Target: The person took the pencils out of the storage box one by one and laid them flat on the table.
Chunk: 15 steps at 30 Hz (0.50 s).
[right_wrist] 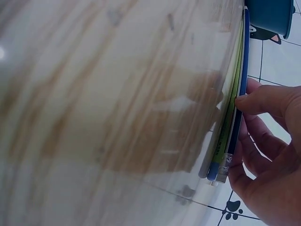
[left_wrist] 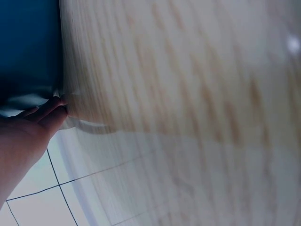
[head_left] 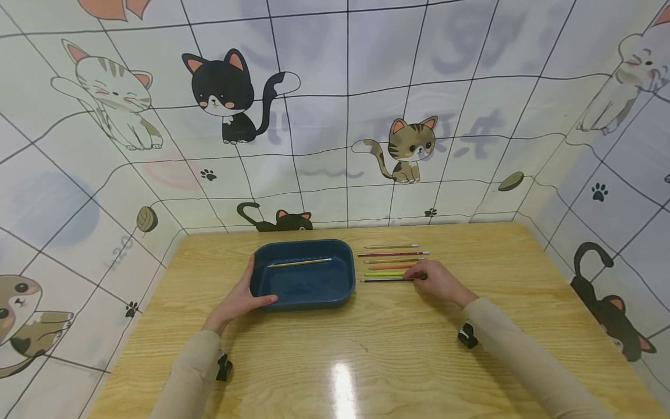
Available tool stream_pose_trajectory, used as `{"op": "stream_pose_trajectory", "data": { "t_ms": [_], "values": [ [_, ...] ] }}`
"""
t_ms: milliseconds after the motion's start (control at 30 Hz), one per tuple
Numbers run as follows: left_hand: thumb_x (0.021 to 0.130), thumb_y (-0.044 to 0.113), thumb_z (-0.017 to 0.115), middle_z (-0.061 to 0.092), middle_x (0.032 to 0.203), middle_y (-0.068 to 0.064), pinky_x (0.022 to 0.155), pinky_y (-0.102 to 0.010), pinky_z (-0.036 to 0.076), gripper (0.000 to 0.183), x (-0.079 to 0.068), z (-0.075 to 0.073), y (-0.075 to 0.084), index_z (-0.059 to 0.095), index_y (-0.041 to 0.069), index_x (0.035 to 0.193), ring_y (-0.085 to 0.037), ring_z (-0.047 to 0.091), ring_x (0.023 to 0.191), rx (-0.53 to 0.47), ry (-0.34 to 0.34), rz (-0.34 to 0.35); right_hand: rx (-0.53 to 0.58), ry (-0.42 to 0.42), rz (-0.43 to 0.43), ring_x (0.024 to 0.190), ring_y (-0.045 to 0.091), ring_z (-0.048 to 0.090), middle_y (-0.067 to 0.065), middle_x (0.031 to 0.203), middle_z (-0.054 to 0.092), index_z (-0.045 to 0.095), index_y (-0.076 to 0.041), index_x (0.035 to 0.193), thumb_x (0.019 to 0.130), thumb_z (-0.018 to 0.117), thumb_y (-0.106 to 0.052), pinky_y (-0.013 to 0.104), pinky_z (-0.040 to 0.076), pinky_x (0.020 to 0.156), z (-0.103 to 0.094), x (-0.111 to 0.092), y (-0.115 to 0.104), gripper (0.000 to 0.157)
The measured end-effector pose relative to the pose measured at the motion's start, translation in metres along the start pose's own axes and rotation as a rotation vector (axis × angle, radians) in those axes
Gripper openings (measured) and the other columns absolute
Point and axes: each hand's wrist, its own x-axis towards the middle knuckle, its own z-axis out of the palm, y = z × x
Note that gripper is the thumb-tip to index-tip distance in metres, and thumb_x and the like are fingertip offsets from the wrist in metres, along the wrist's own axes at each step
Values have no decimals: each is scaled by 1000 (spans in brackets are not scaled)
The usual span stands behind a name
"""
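Note:
A dark blue rectangular dish (head_left: 303,304) sits on the wooden table, with one yellow pencil (head_left: 299,263) lying in it. My left hand (head_left: 242,298) holds the dish's left side, thumb over the front left corner and fingers along the outer wall. To the dish's right, several pencils lie in a row. My right hand (head_left: 437,282) pinches the nearest one, a dark blue pencil (head_left: 384,280), near its eraser end; the right wrist view shows thumb and fingers on its barrel (right_wrist: 244,61). Right behind it lies a lime-green pencil (head_left: 384,274).
Farther back in the row are an orange pencil (head_left: 389,267), a yellow one (head_left: 392,261), a red one (head_left: 392,254) and another yellow one (head_left: 389,246). A cat-patterned sheet (head_left: 324,169) hangs behind the table (head_left: 314,361) and along both sides.

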Motion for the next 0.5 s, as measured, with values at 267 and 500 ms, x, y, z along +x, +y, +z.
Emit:
{"op": "stream_pose_trajectory", "data": {
  "t_ms": [267, 500],
  "values": [
    [80, 18, 80, -10, 157, -24, 110, -61, 8, 118, 1, 0, -1, -13, 3, 152, -44, -3, 142, 8, -1, -2, -70, -7, 17, 89, 27, 62, 8, 94, 70, 74, -2, 95, 82, 63, 11, 45, 51, 78, 0, -1, -1, 21],
    [81, 16, 79, -11, 157, -25, 109, -62, 8, 117, 0, 0, 1, -13, 2, 152, -45, -3, 142, 24, -4, 1, -66, -15, 28, 86, 24, 62, 6, 92, 69, 73, -2, 94, 83, 64, 12, 41, 51, 75, 0, 1, -1, 21]
  ]
}}
